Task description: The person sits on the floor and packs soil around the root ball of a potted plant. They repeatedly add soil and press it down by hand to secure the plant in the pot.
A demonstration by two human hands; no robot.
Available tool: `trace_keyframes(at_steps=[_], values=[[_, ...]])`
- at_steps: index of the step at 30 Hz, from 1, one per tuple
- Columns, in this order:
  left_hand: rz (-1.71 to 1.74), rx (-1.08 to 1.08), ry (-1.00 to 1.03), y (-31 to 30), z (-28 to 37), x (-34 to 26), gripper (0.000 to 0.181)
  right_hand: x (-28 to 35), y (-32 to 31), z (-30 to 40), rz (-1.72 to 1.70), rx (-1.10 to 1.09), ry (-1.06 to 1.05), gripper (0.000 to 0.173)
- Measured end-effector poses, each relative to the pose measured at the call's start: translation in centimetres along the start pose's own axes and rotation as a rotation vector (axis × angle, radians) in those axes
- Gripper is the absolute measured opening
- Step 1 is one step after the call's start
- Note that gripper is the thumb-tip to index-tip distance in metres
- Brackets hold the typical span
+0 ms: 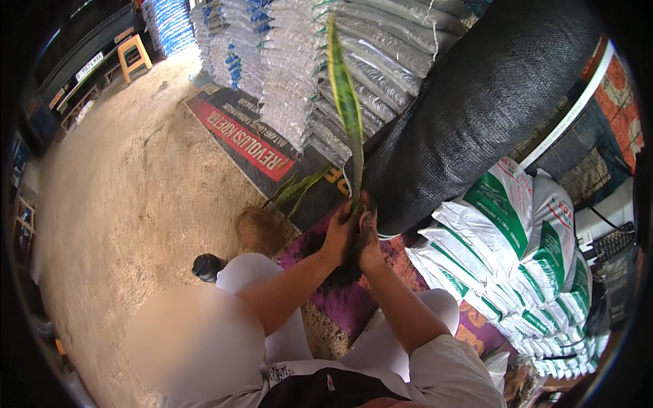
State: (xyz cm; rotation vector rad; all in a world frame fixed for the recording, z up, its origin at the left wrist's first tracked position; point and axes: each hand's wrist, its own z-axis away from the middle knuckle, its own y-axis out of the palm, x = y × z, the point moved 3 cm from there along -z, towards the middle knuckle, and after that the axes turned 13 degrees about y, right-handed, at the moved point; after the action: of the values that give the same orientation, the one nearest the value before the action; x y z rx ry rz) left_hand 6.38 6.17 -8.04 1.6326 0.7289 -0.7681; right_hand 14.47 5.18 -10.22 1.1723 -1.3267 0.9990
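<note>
A snake plant [348,99] with a long, yellow-edged green leaf stands upright between my two hands. My left hand [340,230] and my right hand [368,229] press together around its base, and the right one is smeared with dark soil. The hands hide the lower end of the plant. Beneath them, dark soil [339,278] lies on a purple printed sheet [352,308]. Left of my hands, a brown, fibrous ball like coconut husk [261,230] rests on the floor, with a second small snake plant [301,187] at its upper edge.
A large black mesh roll [459,112] leans close to my right hand. Stacked white-and-green sacks [490,239] stand on the right, and filled clear bags [291,66] are piled ahead. A black container [207,268] is by my left knee. Farther off stands a yellow stool [134,57].
</note>
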Motion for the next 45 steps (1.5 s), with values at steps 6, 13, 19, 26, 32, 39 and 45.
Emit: trace_keyframes(at_steps=[6, 13, 19, 26, 32, 39, 45], values=[[0.065, -0.18, -0.077, -2.6, -1.4, -2.3, 0.013, -0.5, -0.4, -1.9, -0.254, 0.015, 0.219, 0.047], [-0.131, -0.216, -0.184, -3.2, -1.6, -5.7, 0.01, -23.5, -8.8, -2.2, 0.986, -0.106, 0.4, 0.027], [-0.097, -0.214, -0.197, -3.9, -2.0, -6.0, 0.009, -32.2, -6.9, 7.5, 1.259, -0.152, 0.724, 0.036], [-0.087, -0.195, -0.247, -5.1, -1.9, -5.6, 0.017, -28.4, -7.2, 9.2, 1.003, -0.533, 0.714, 0.041], [-0.06, -0.167, -0.272, -5.1, -2.2, -4.8, 0.024, -29.5, -4.3, 2.4, 0.99, -0.185, 0.573, 0.037], [-0.138, -0.186, -0.373, -5.4, -2.4, -4.8, 0.024, -27.9, -2.7, 3.3, 0.958, -0.221, 0.746, 0.038], [-0.112, -0.127, -0.412, -5.5, -2.2, -5.5, 0.021, -27.8, -4.6, 2.8, 0.536, -0.364, 0.411, 0.023]])
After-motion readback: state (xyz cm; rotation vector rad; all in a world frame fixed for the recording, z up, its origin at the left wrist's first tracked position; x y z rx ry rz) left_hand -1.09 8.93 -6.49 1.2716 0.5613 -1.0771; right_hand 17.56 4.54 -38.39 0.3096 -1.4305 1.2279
